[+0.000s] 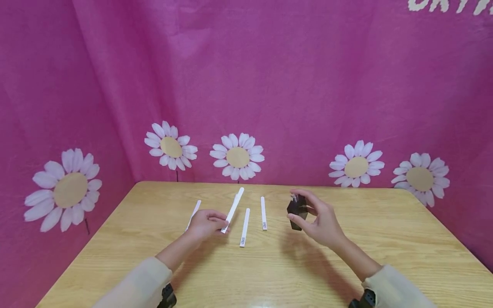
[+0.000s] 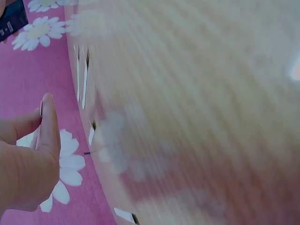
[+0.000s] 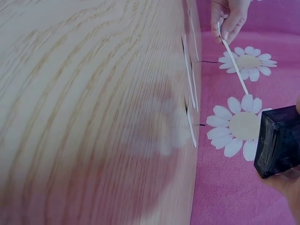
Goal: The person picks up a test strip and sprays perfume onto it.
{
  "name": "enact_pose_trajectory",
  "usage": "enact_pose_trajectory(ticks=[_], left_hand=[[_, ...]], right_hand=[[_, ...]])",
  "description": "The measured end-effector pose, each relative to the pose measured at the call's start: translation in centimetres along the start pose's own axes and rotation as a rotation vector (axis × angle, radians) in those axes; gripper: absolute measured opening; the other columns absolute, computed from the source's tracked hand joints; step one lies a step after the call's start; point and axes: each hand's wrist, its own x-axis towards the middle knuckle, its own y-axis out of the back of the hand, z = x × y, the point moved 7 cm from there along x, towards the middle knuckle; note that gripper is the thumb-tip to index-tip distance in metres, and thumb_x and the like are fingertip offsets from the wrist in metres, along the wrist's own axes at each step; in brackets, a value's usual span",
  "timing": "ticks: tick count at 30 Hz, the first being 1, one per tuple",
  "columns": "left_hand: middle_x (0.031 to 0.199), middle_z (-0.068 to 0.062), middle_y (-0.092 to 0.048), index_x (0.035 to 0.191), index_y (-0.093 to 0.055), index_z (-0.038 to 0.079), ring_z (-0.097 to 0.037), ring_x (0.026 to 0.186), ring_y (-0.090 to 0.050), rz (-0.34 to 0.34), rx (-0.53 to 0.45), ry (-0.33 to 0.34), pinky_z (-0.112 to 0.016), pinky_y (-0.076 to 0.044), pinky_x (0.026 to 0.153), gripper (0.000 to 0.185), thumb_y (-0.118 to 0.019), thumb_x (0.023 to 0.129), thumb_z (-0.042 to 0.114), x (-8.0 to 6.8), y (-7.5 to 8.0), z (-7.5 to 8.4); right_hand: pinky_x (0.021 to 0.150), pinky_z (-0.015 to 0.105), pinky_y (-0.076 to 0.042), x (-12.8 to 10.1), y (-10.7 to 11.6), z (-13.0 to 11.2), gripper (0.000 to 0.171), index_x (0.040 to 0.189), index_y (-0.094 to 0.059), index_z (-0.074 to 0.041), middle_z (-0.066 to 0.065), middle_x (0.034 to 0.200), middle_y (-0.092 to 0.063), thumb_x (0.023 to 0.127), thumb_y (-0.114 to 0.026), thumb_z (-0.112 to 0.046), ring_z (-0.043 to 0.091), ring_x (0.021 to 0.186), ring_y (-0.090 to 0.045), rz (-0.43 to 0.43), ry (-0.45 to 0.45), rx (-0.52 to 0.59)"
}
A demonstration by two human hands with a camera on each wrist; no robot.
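Left of centre in the head view, the left hand [image 1: 206, 222] pinches the near end of a white strip [image 1: 234, 208] — lifted off the wooden table [image 1: 346, 256], its long axis running from the fingers up and to the right, far tip aimed at the daisy backdrop [image 1: 237, 157]. Three more strips lie flat: one [image 1: 194, 213] partly behind that hand, one [image 1: 245, 227] just below centre, one [image 1: 263, 213] beside it, all running roughly near to far. Right of centre, the right hand [image 1: 321, 220] curls round a small dark bottle [image 1: 297, 210], held upright above the table. Judging by this, one strip is in hand and three remain untouched.
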Motion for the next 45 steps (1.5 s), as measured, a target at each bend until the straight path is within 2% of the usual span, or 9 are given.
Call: enact_pose_trajectory(ticks=[6,11,15,24,28,34,37,41,45], left_hand=[[0.094,-0.030,-0.070,0.100,-0.064,-0.015,-0.025,0.072,-0.073,0.060,0.003,0.038,-0.035,-0.063,0.072,0.019,-0.065,0.083,-0.008,0.4,1.3,-0.4],[0.087,-0.025,-0.070,0.103,-0.062,-0.017,-0.019,0.067,-0.071,0.112,-0.022,0.079,-0.030,-0.063,0.068,0.021,-0.063,0.084,-0.007,1.1,2.2,-1.4],[0.079,-0.018,-0.072,0.105,-0.062,-0.017,-0.012,0.062,-0.068,0.145,-0.042,0.129,-0.026,-0.063,0.066,0.023,-0.063,0.085,-0.006,1.8,2.8,-2.1],[0.070,-0.010,-0.069,0.102,-0.064,-0.014,-0.009,0.057,-0.065,0.212,-0.064,0.200,-0.024,-0.062,0.063,0.020,-0.064,0.083,-0.006,2.8,3.4,-2.5],[0.067,-0.011,-0.065,0.103,-0.061,-0.018,-0.011,0.056,-0.063,0.248,-0.136,0.218,-0.025,-0.062,0.062,0.023,-0.062,0.082,-0.010,3.0,3.6,-2.7],[0.064,-0.011,-0.062,0.108,-0.056,-0.023,-0.011,0.052,-0.062,0.290,-0.211,0.231,-0.022,-0.061,0.059,0.030,-0.061,0.079,-0.014,3.3,4.1,-2.9],[0.064,-0.010,-0.062,0.107,-0.056,-0.023,-0.011,0.051,-0.061,0.306,-0.209,0.235,-0.021,-0.061,0.058,0.031,-0.060,0.078,-0.015,3.3,4.5,-2.9],[0.064,-0.009,-0.064,0.102,-0.060,-0.021,-0.009,0.053,-0.061,0.306,-0.150,0.221,-0.021,-0.061,0.060,0.027,-0.060,0.077,-0.014,3.2,4.7,-2.7],[0.076,-0.014,-0.066,0.102,-0.062,-0.019,-0.009,0.057,-0.059,0.293,-0.058,0.190,-0.023,-0.062,0.064,0.025,-0.062,0.079,-0.010,2.8,4.9,-2.2]], right_hand=[[0.073,0.031,-0.063,-0.6,-0.4,1.7,0.055,0.120,-0.059,0.001,0.015,0.095,-0.069,0.069,-0.078,0.010,0.004,0.084,-0.063,0.000,-0.011,-0.024],[0.077,0.020,-0.060,-1.1,-0.4,3.6,0.059,0.124,-0.058,-0.006,0.010,0.101,-0.070,0.070,-0.080,0.005,0.001,0.089,-0.062,-0.004,-0.014,-0.034],[0.079,0.014,-0.058,-1.3,-0.4,3.9,0.060,0.125,-0.058,-0.007,0.009,0.104,-0.069,0.070,-0.081,0.003,-0.001,0.092,-0.062,-0.001,0.002,-0.014],[0.077,0.020,-0.060,-1.6,-0.2,3.9,0.060,0.125,-0.058,-0.007,0.012,0.103,-0.069,0.070,-0.081,0.004,-0.001,0.090,-0.062,0.000,0.006,-0.001],[0.077,0.023,-0.062,-1.6,-0.2,3.9,0.059,0.124,-0.058,-0.006,0.010,0.105,-0.069,0.070,-0.081,0.004,-0.002,0.091,-0.062,-0.002,0.001,-0.011],[0.078,0.021,-0.061,-1.6,0.1,3.8,0.061,0.125,-0.059,-0.007,0.010,0.107,-0.069,0.069,-0.081,0.004,-0.002,0.091,-0.062,0.005,0.005,-0.020],[0.078,0.020,-0.061,-1.6,0.2,3.8,0.061,0.125,-0.059,-0.006,0.011,0.106,-0.068,0.069,-0.082,0.004,-0.002,0.091,-0.062,0.011,0.012,-0.015],[0.078,0.020,-0.061,-1.7,0.2,3.9,0.060,0.124,-0.059,-0.006,0.010,0.107,-0.069,0.069,-0.081,0.004,-0.002,0.092,-0.062,0.008,0.012,-0.009],[0.081,0.019,-0.060,-1.8,0.2,4.1,0.059,0.126,-0.058,-0.008,0.009,0.108,-0.068,0.072,-0.080,0.002,-0.003,0.093,-0.062,-0.016,-0.011,-0.003]])
